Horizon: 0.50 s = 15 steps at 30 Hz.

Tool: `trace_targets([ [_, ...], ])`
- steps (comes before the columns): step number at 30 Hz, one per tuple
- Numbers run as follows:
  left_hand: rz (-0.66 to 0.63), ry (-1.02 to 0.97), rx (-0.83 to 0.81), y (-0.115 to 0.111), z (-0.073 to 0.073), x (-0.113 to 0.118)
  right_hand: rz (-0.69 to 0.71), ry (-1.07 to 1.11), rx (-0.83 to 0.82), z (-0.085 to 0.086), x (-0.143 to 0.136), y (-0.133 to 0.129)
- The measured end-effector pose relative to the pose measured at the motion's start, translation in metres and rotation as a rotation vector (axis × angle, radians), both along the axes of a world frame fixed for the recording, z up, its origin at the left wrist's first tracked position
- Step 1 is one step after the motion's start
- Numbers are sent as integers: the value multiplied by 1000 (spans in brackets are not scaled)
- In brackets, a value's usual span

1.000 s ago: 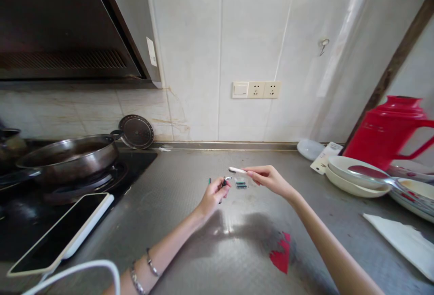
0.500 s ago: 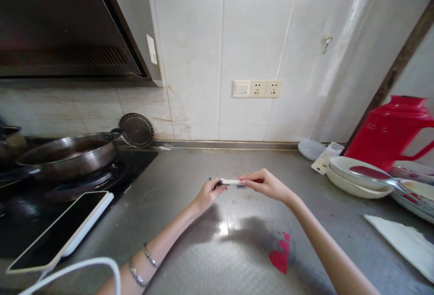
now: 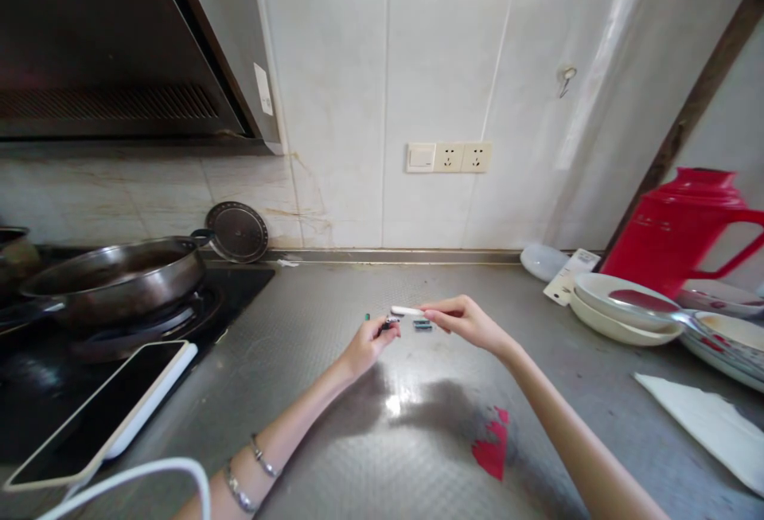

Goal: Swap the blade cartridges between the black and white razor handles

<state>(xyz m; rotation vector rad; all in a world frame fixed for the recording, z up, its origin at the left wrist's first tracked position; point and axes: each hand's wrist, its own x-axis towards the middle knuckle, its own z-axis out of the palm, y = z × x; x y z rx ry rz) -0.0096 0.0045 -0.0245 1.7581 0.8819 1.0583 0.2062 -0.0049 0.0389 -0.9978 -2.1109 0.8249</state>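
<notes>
My right hand (image 3: 469, 321) pinches a slim white stick-like piece (image 3: 406, 310) between thumb and fingers, above the middle of the metal counter. Close to its free end, my left hand (image 3: 368, 347) is closed on a small dark piece with a shiny tip (image 3: 389, 323); its exact kind is too small to tell. The two held pieces are apart. Below the white piece lie small dark-green slim objects (image 3: 422, 326) on the counter. A bit of green (image 3: 368, 317) shows just behind the left fingers.
At left are a steel pan (image 3: 119, 273) on the black hob and a phone (image 3: 107, 416) with a white cable (image 3: 161, 464). A red jug (image 3: 674, 225), stacked bowls (image 3: 626, 329) and a white sheet (image 3: 704, 424) stand or lie at right. Red scraps (image 3: 493, 452) mark the counter's front.
The white piece has come away from the dark piece in my left hand and moved slightly up. The dark-green objects under it show more fully. The view has shifted slightly.
</notes>
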Motion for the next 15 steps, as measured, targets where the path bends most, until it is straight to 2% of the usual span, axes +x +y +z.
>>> trace_targets([
  [2, -8, -1, 1, 1, -1, 0, -8, 11, 5, 0, -1, 0],
  [6, -2, 8, 28, 3, -3, -1, 86, -41, -63, -3, -3, -1],
  [11, 1, 19, 25, 3, -5, -1, -19, 7, 9, -5, -4, -1],
  [15, -18, 45, 28, 4, -7, 0, 65, -42, -50, -5, -2, -1],
])
